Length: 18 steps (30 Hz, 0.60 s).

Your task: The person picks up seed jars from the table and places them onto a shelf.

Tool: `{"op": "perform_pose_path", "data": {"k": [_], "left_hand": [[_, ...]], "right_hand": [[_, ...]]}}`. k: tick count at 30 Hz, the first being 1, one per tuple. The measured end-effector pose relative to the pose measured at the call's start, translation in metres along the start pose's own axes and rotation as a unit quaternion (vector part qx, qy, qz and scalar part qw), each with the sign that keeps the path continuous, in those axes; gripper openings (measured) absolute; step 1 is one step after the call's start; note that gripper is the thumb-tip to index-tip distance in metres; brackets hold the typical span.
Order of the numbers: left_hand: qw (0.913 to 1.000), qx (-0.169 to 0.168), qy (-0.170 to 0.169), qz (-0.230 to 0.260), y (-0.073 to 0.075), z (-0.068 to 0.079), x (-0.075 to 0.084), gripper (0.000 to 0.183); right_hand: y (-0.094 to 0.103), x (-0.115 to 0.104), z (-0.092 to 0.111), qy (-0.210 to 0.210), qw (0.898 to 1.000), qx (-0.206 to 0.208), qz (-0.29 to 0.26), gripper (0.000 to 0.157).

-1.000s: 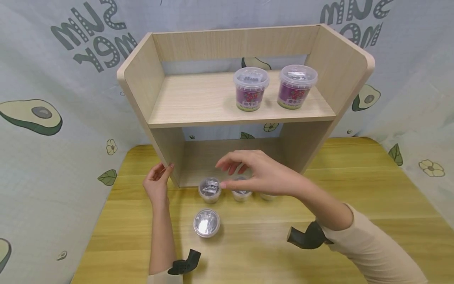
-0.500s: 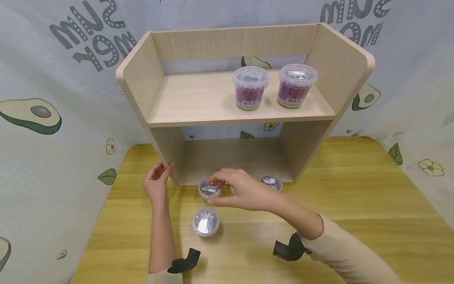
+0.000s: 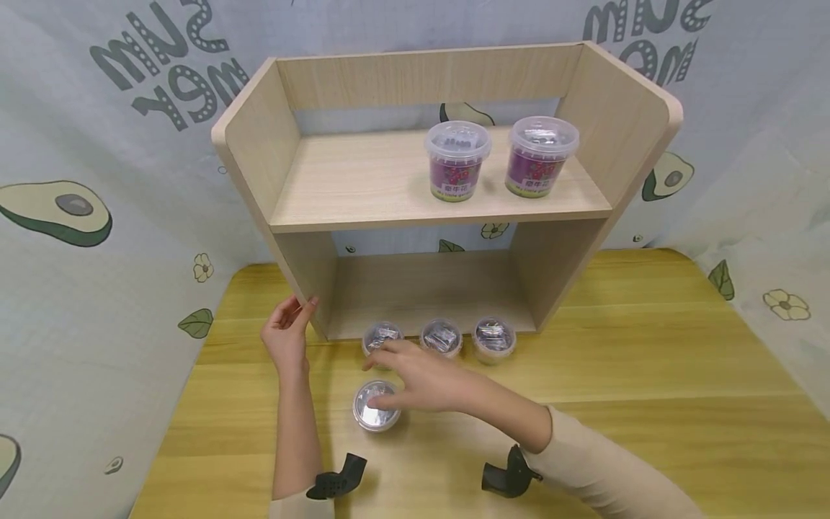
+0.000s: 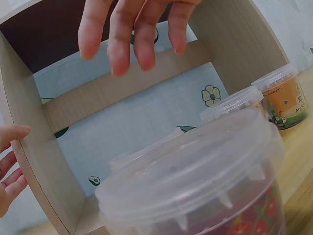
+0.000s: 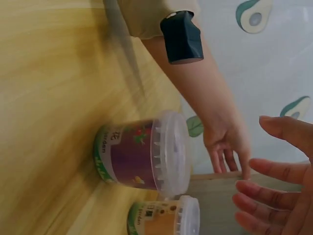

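My left hand (image 3: 288,336) pinches the front edge of the pale wooden shelf unit's left side panel (image 4: 30,171). Over the nearest tub (image 3: 367,417) reaches my right hand (image 3: 424,376), fingers spread and slightly bent, nothing held. Its thumb overlaps the lid in the head view; in the right wrist view, a gap separates the fingers (image 5: 264,193) from that lid. The tub is upright, with a clear lid and purple flower label (image 5: 137,159). Behind it, a left row tub (image 3: 382,333) is partly covered by the right hand. An orange-labelled tub (image 5: 159,218) stands farther along.
The row's middle tub (image 3: 441,337) and right tub (image 3: 494,337) stand at the lower shelf's front edge. Two purple-labelled tubs, one left (image 3: 457,162) and one right (image 3: 542,158), occupy the upper shelf (image 3: 350,180). Patterned cloth (image 3: 130,303) hangs around the wooden table (image 3: 648,360).
My right hand has come down and toward me, from in front of the lower shelf to over the nearest tub. The row behind is more exposed. My left hand stays on the panel.
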<state>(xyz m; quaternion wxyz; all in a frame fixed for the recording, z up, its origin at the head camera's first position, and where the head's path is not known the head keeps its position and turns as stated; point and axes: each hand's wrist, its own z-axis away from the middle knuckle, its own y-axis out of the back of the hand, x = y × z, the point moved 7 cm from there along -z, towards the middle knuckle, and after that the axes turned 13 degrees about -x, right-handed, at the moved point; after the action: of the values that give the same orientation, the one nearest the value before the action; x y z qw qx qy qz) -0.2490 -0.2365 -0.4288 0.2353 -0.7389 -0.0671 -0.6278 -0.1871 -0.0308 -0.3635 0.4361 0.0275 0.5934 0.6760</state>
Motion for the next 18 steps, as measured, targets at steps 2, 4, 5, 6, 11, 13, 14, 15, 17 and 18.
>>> {"op": "perform_pose_path", "data": {"k": [2,4,5,6,11,13,14,15,17,18], "left_hand": [[1.0,0.001,0.001,-0.002,0.0,0.0,0.0,0.02],[1.0,0.001,0.003,-0.004,0.0,0.0,0.0,0.02],[1.0,0.002,0.004,-0.004,0.0,0.0,0.0,0.02],[1.0,0.003,0.004,-0.004,0.0,-0.001,0.001,0.02],[1.0,0.003,-0.001,0.001,-0.001,-0.002,0.001,0.018],[1.0,0.003,-0.003,0.002,0.0,-0.002,0.001,0.017],[1.0,0.003,-0.004,0.002,0.0,-0.003,0.0,0.017],[1.0,0.002,-0.004,0.001,0.0,-0.003,0.0,0.017],[1.0,0.003,-0.005,0.002,0.001,-0.002,-0.001,0.017],[1.0,0.003,-0.005,0.003,0.001,-0.002,-0.002,0.017]], "right_hand": [[-0.005,0.0,-0.002,-0.002,1.0,-0.009,0.004,0.047],[-0.009,0.0,-0.004,-0.003,1.0,-0.014,0.01,0.047],[-0.011,0.0,-0.004,-0.001,1.0,-0.016,0.013,0.048],[-0.012,-0.001,-0.005,0.001,1.0,-0.015,0.015,0.048],[-0.018,-0.002,-0.008,0.011,1.0,-0.008,0.023,0.051],[-0.021,-0.003,-0.008,0.011,0.999,-0.009,0.029,0.053],[-0.023,-0.003,-0.009,0.009,0.999,-0.011,0.035,0.053],[-0.025,-0.003,-0.009,0.008,0.999,-0.013,0.04,0.054],[-0.028,-0.003,-0.009,0.006,0.999,-0.017,0.044,0.055],[-0.03,-0.003,-0.01,0.006,0.999,-0.018,0.045,0.055]]}}
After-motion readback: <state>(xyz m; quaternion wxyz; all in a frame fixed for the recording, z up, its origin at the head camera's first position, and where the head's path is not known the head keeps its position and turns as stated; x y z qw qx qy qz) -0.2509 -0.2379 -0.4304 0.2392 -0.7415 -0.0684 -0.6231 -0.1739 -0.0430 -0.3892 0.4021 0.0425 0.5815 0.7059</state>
